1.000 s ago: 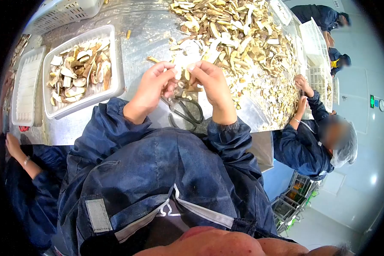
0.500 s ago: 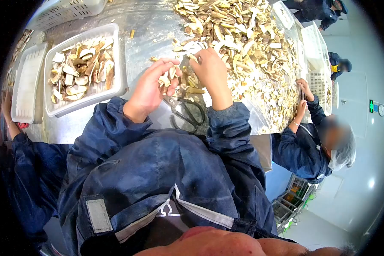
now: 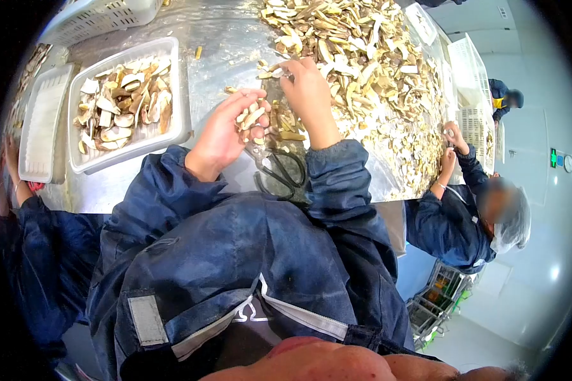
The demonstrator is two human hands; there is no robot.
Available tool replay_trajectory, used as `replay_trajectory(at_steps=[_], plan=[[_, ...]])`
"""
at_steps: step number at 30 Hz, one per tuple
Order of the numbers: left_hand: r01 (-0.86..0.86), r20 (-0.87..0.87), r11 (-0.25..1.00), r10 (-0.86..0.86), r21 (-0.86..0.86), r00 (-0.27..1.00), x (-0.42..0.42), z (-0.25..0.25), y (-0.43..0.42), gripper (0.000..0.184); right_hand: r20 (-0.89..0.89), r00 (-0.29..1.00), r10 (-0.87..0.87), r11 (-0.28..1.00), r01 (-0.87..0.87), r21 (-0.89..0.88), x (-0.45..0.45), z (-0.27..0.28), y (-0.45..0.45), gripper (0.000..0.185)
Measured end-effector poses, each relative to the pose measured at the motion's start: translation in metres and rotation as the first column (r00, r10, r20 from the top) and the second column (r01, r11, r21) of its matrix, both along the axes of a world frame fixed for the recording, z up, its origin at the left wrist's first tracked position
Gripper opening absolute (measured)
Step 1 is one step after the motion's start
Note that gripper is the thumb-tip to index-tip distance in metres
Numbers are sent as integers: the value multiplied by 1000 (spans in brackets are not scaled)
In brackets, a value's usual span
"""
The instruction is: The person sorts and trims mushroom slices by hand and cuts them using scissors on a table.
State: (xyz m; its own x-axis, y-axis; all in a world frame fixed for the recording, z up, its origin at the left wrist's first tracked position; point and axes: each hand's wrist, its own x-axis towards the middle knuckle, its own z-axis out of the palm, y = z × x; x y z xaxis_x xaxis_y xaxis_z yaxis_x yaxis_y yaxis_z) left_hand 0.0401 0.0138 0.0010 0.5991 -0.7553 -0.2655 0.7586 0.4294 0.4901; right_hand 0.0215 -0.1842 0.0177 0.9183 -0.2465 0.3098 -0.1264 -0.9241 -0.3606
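Note:
My left hand [image 3: 221,132] is curled, palm up, around several pale dried mushroom slices [image 3: 251,118]. To its right, my right hand [image 3: 309,95] reaches over the table with thumb and forefinger pinched at a mushroom slice [image 3: 272,67] by the edge of the pile. Black-handled scissors [image 3: 285,173] lie on the table below my hands, their blades partly hidden. A few brownish slices [image 3: 290,127] rest between the two hands.
A big heap of mushroom slices [image 3: 362,70] covers the table's right side. On the left stands a white tray [image 3: 178,95] holding slices, beside another white tray [image 3: 39,127]. Co-workers' hands [image 3: 450,146] and arms [image 3: 20,184] are at both sides. White crates [image 3: 470,70] stand beyond the heap.
My right hand has moved slightly up and left, toward the slices at the pile's edge. My left hand stays nearly in place, its slices now more exposed.

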Motion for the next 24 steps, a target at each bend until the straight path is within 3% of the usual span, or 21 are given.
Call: replay_trajectory(at_steps=[4,7,10,11,14,15,18,19,22,24], plan=[[-17,10,999,17,34,1000,-3,5,-1,23,-8,999,45,996,-44,82,-13,0,2,22],[-45,17,997,44,62,999,-4,5,-2,22,-75,996,46,964,-24,265,-16,-2,-5,22],[-66,37,996,64,60,997,-1,1,-1,25,-138,990,36,738,67,671,-26,12,-13,18],[-70,42,996,68,59,997,-2,1,-1,27,-136,991,9,543,110,832,-29,17,-14,16],[-63,4,996,63,69,998,-6,11,-4,37,-30,999,42,429,9,903,-36,43,0,14],[-51,-6,997,52,61,999,-6,15,-5,38,-21,989,149,418,-44,907,-37,44,5,16],[-27,-16,999,28,31,999,-6,19,-5,41,-170,983,65,727,70,684,-27,45,10,20],[-22,-11,1000,22,16,1000,-4,12,-4,39,-67,997,41,898,-7,440,-17,29,4,23],[-23,3,1000,23,0,1000,-1,-2,-2,36,-10,1000,-19,1000,19,13,-12,7,1,21],[-37,-2,999,37,3,999,-1,-4,-1,34,-55,998,-33,999,34,8,-11,2,2,20]])
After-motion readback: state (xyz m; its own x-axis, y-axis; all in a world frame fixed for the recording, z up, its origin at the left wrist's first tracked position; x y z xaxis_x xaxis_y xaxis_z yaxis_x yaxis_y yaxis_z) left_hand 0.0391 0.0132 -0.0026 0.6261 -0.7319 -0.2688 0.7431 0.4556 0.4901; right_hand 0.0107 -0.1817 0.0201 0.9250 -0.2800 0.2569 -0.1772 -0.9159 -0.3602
